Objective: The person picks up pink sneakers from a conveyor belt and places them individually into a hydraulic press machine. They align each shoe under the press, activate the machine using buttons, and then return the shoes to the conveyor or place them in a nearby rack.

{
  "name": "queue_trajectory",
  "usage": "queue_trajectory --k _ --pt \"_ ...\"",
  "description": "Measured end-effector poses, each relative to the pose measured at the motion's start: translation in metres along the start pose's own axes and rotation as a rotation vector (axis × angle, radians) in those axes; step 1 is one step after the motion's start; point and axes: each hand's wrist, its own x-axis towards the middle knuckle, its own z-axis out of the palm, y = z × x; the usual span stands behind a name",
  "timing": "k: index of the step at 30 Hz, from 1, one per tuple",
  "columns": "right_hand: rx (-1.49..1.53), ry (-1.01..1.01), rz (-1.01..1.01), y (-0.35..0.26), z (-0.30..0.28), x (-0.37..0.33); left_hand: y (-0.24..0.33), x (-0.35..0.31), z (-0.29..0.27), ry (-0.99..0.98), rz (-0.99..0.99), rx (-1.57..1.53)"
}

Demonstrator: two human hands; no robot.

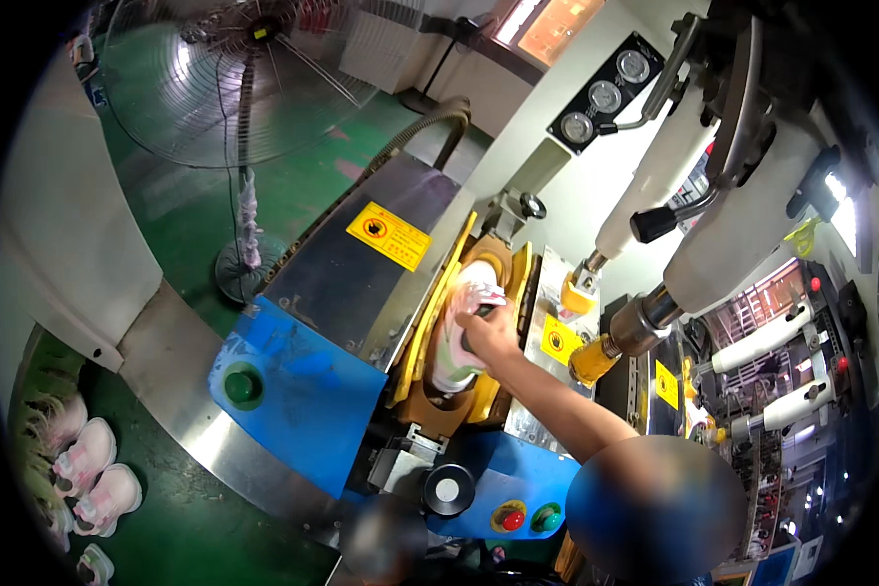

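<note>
Fingers [485, 314] sat boxed in: yellow side pads [438, 305] close on both sides, white cylinder [654, 176] overhead-right; only open path ran back along forearm.

Bright, fisheye-warped, dark blurred rim.

shoe factory: press machine [439, 322], shoes [88, 469]

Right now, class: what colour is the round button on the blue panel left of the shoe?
Green. The round button on the blue panel shows best in the head view.
</note>
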Motion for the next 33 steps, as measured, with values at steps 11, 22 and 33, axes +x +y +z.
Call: queue_trajectory --k 11,22,33 --pt "-0.152 0.036 0.031 -0.046 0.013 -0.031 -0.061 0.009 0.033 0.407 0.621 0.197" --pt "-0.072 -0.626 -0.922 -0.044 -0.037 -0.178 0.122 0.009 -0.203 1.146 0.320 -0.785" --pt "-0.002 -0.846 -1.198 -0.033 0.013 -0.189 0.144 0.042 -0.200 1.245 0.237 -0.918"
